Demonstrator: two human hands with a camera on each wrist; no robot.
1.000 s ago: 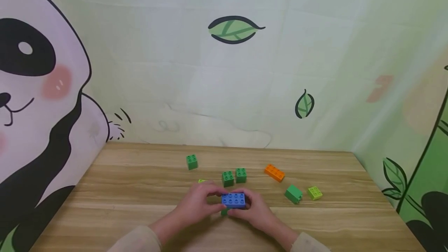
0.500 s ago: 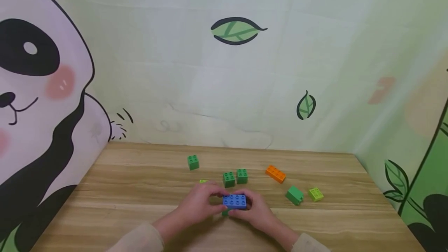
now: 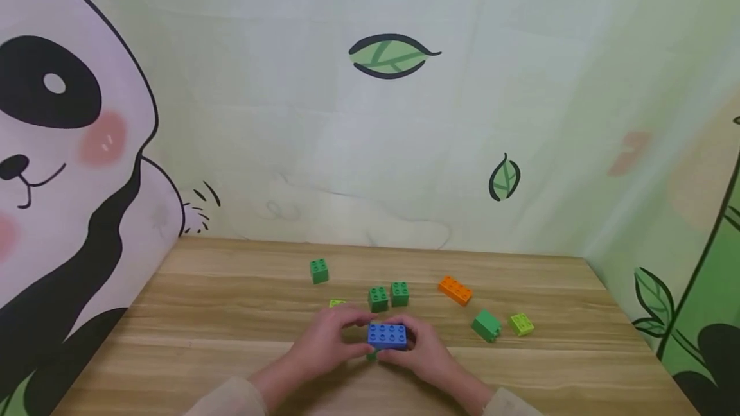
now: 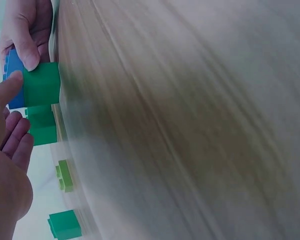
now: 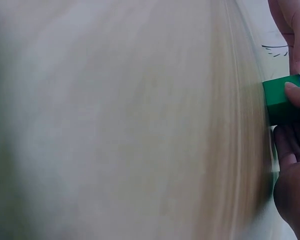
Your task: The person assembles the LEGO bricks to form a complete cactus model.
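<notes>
A blue brick [image 3: 387, 336] with studs on top is held between both hands in the head view. Directly beneath it is a green brick [image 4: 42, 84], touching its underside and mostly hidden by the blue one from above. My left hand [image 3: 328, 341] pinches the left side of the blue brick, thumb in front. My right hand [image 3: 421, 350] grips from the right, its thumb pressing the green brick [image 5: 280, 97] in the right wrist view. Whether the two bricks are fully pressed together cannot be made out.
Behind the hands stand two green bricks [image 3: 378, 299], with another green brick [image 3: 319, 271] farther left. A lime brick [image 3: 337, 303] is partly covered by the left hand. To the right lie an orange brick [image 3: 455, 291], a tipped green brick [image 3: 486, 325] and a lime brick [image 3: 521, 324].
The head view has shifted slightly. Both hands keep their hold on the bricks, with almost no movement of the fingers; the loose bricks stay where they were.
</notes>
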